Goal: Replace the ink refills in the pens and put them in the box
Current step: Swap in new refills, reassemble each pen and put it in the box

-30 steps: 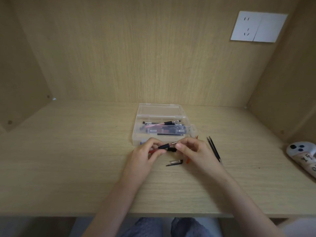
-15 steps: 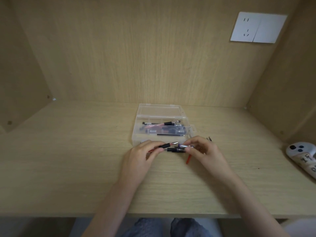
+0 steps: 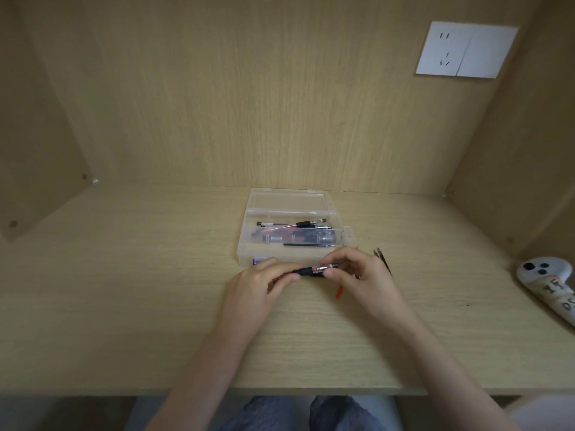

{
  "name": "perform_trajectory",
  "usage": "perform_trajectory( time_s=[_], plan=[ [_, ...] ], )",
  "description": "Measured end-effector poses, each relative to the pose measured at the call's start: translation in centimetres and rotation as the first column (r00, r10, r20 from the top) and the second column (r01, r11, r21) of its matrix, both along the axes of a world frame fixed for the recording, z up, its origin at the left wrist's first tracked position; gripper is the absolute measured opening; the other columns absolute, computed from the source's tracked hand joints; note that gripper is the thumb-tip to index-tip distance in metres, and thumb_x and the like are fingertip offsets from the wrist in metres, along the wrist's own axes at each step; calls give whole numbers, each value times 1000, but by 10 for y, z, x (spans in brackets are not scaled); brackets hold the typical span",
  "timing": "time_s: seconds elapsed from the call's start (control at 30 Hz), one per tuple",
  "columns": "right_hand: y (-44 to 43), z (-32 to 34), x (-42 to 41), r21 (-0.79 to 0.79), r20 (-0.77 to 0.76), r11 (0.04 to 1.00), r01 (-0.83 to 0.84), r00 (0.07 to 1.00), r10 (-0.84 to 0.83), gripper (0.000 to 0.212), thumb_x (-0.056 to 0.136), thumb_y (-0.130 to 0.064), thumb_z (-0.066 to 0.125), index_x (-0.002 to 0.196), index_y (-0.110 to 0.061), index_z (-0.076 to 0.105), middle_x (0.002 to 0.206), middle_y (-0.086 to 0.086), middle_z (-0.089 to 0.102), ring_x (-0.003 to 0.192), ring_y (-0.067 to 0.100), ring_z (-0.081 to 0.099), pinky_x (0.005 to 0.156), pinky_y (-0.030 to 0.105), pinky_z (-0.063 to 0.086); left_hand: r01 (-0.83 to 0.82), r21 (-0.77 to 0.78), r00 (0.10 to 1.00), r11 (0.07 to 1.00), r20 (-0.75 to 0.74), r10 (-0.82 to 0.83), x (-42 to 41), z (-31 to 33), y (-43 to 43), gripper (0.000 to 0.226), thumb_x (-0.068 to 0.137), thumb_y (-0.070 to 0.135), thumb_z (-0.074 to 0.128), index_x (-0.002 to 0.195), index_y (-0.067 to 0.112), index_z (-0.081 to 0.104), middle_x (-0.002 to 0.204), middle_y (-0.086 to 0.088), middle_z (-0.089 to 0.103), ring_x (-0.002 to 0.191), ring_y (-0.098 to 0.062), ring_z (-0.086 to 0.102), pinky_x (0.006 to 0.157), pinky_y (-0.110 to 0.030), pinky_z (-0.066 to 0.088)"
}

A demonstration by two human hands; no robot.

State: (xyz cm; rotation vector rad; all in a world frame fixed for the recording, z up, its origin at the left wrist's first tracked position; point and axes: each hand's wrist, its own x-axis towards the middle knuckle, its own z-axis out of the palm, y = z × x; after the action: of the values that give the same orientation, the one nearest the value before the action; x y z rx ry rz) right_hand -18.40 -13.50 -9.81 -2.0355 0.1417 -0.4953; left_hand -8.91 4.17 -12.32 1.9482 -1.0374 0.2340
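Note:
A clear plastic box (image 3: 249, 241) stands open on the desk with several pens (image 3: 295, 225) and a loose black refill (image 3: 311, 244) inside. Just in front of it my left hand (image 3: 258, 287) pinches the black-grip end of a pen (image 3: 312, 270), held level above the desk. My right hand (image 3: 361, 275) grips the pen's clear tip end with thumb and fingers. A red piece (image 3: 339, 291) shows under my right hand. Black refills (image 3: 383, 259) lie on the desk past my right hand, partly hidden.
A white controller (image 3: 550, 284) with writing lies at the desk's right edge. A wall socket (image 3: 466, 49) is on the back panel. Wooden side walls close in left and right. The desk's front edge runs just above my knees.
My right hand picked up the tip piece from the desk and brought it to the pen held by my left hand. Both hands now hold the one pen.

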Motion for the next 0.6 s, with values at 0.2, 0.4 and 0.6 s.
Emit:
perform_trajectory(
  time_s=[0.2, 0.4, 0.6],
  plan=[
    [6, -12, 0, 134, 22, 991, 15, 1000, -18, 26, 79, 1, 69, 78, -25, 68, 71, -2, 66, 65, 8, 59, 65, 26, 48, 1, 27, 1000, 1000, -4, -1, -2, 0, -1, 16, 84, 23, 65, 98, 22, 73, 89, 11, 71, 83, 0, 57, 72, -8, 38],
    [10, -16, -1, 158, 44, 987, 0, 999, -7, 18, 80, 2, 67, 83, -16, 69, 73, 2, 66, 64, 6, 60, 64, 16, 46, 24, 56, 1000, 998, 3, -25, -3, 0, -1, 23, 83, 29, 56, 97, 21, 73, 78, 14, 68, 80, -1, 57, 72, -11, 39],
    [11, -23, -4, 139, 46, 988, 66, 996, -73, 26, 82, -7, 69, 90, -32, 70, 84, -3, 71, 77, 9, 64, 73, 22, 48, 2, 62, 1000, 998, -3, -2, -3, -1, -3, 17, 86, 25, 62, 98, 20, 72, 86, 12, 70, 87, -1, 56, 74, -3, 34]
  ],
)
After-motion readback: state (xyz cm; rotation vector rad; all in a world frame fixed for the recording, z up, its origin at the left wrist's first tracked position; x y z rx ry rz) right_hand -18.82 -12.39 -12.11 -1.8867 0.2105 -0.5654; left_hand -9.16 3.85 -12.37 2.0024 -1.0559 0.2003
